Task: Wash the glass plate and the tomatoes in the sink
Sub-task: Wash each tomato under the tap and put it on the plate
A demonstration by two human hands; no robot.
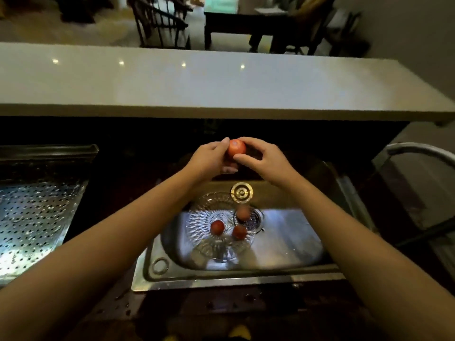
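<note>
A red tomato (236, 148) sits at frame centre, gripped by the left hand (209, 159) from the left and pinched by the right hand (264, 159). Below, the glass plate (202, 217) lies in the steel sink (295, 242) holding two tomatoes (217, 227) (a blurred third (242, 214) by the drain (257, 217)).

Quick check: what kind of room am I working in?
Likely a home kitchen: a steel sink holding a glass plate and tomatoes, a perforated drain tray beside it, and a counter with dining chairs beyond.
</note>
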